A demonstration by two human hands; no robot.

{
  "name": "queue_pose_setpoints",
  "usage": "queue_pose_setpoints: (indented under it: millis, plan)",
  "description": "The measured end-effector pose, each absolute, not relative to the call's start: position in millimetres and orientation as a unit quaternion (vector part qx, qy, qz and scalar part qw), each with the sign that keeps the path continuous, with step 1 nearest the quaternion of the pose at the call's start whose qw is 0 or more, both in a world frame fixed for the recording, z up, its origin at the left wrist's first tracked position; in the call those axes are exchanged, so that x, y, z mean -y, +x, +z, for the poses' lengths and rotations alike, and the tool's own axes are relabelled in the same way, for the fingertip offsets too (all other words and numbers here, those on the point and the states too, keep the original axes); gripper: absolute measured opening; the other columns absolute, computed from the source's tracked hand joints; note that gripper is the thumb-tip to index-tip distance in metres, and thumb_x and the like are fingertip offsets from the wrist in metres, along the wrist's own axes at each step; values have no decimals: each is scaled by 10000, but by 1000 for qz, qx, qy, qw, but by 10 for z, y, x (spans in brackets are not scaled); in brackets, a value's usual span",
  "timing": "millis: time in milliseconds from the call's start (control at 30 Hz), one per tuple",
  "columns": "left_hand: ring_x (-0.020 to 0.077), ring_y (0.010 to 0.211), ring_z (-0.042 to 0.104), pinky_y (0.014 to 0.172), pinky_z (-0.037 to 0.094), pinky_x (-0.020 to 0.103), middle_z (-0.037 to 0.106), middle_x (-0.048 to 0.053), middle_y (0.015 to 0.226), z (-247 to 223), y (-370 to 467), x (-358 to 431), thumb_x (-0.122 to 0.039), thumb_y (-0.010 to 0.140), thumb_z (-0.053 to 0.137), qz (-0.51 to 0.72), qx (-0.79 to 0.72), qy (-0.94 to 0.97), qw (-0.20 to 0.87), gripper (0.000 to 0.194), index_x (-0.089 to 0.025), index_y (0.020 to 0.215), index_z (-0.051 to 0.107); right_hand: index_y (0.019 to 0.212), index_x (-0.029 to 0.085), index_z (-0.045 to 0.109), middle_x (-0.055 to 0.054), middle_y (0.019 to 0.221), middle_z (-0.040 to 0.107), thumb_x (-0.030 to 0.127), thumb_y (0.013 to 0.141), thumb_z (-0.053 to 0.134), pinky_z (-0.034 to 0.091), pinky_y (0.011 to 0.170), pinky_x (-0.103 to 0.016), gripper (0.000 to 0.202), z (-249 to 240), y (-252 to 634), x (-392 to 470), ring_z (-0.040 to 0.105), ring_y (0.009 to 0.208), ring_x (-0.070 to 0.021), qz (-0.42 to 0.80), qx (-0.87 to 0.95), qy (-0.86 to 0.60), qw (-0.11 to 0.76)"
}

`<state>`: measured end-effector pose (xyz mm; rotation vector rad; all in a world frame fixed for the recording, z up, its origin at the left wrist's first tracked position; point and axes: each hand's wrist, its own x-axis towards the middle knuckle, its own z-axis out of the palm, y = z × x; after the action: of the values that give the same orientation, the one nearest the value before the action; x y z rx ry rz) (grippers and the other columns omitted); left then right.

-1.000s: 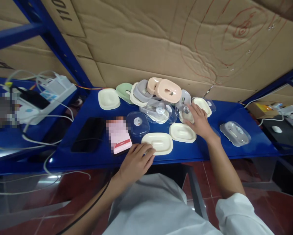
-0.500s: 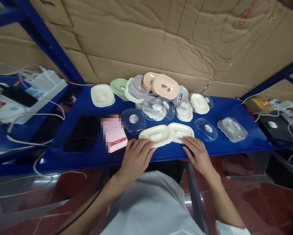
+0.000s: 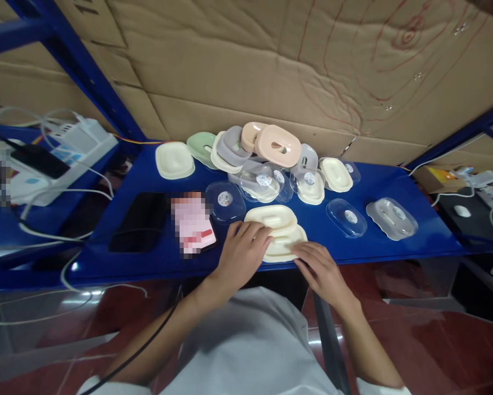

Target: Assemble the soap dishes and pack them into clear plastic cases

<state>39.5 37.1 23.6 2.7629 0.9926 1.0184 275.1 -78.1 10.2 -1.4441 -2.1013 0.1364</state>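
Observation:
Two cream plastic oval dishes (image 3: 271, 216) lie close together near the front edge of the table, the nearer dish (image 3: 285, 249) set lower and a little to the right, touching or overlapping the farther one. My left hand (image 3: 245, 249) has its bent fingers over the left side of the pair, covering part of both rims. On the right rim of the nearer dish, my right hand (image 3: 318, 269) is closed with the fingers held together. Both thumbs are on the near side. The undersides of the dishes are hidden.
Behind lie a pile of peach lids (image 3: 278, 145), grey pieces (image 3: 234, 145), a green piece (image 3: 200, 148) and a cream dish (image 3: 174, 160). Clear covers (image 3: 346, 218) lie around. At left are a lit phone (image 3: 192, 222) and a black device (image 3: 138, 222). Cardboard (image 3: 230, 66) walls the back.
The two cream dishes were side by side. The right one has come toward me and left, now lying in front of the other. My right hand moved left with it.

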Motion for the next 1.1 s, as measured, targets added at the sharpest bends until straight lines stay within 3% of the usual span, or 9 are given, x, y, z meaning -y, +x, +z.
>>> queue_pose_setpoints:
  millis: [233, 400, 567, 667, 867, 1000, 1100]
  plan:
    - [257, 1030, 704, 880, 510, 403, 758, 81, 1103, 75, 431, -467, -205, 1071, 590, 318, -345, 883, 23, 132, -192, 1133, 705, 1207, 282, 735, -69, 1087, 784, 258, 1051, 633, 551, 907, -461, 189, 213, 2859, 984, 722, 1027, -257, 88, 773, -570, 266]
    - [266, 1134, 702, 930, 533, 401, 734, 124, 1241, 159, 380, -487, -146, 1065, 545, 324, -333, 885, 18, 204, -188, 1182, 706, 1287, 322, 724, -64, 1155, 763, 268, 1063, 609, 531, 917, -469, 257, 226, 3227, 1225, 698, 1081, -271, 49, 735, -634, 235]
    - [413, 1360, 609, 1147, 414, 634, 639, 216, 1471, 313, 132, -623, -185, 1019, 585, 285, -434, 853, -48, 334, -169, 1341, 670, 1355, 355, 688, -62, 1153, 749, 272, 1049, 622, 520, 905, -498, 324, 171, 3342, 1346, 688, 1078, -300, -8, 698, -668, 259]
    - [485, 1372, 592, 1142, 349, 756, 599, 275, 1514, 297, 75, -674, -215, 985, 628, 233, -479, 845, -51, 440, -141, 1418, 628, 1349, 342, 683, -59, 1118, 751, 223, 1035, 627, 519, 892, -482, 341, 207, 3064, 1339, 694, 1050, -295, -4, 713, -639, 289]
    - [405, 1173, 695, 993, 493, 625, 701, 215, 1393, 299, 156, -534, -226, 1038, 572, 231, -443, 866, -21, 312, -173, 1324, 686, 1354, 277, 678, -51, 1026, 763, 171, 1037, 621, 520, 819, -400, 339, 267, 2462, 1249, 707, 920, -230, 47, 787, -532, 309]
    - [329, 1300, 641, 1076, 481, 540, 645, 160, 1494, 382, 91, -358, -215, 1093, 499, 243, -334, 910, 32, 350, -207, 1420, 622, 1363, 254, 680, -60, 1057, 774, 167, 1052, 599, 519, 835, -394, 333, 203, 2405, 1120, 701, 934, -217, 40, 795, -519, 309]
    - [309, 1373, 596, 1137, 460, 515, 634, 138, 1509, 358, 12, -221, -293, 1082, 578, 220, -226, 946, 75, 352, -225, 1426, 613, 1340, 290, 707, -57, 1073, 774, 177, 1052, 588, 528, 842, -397, 332, 154, 2469, 1050, 700, 973, -224, 34, 788, -534, 303]
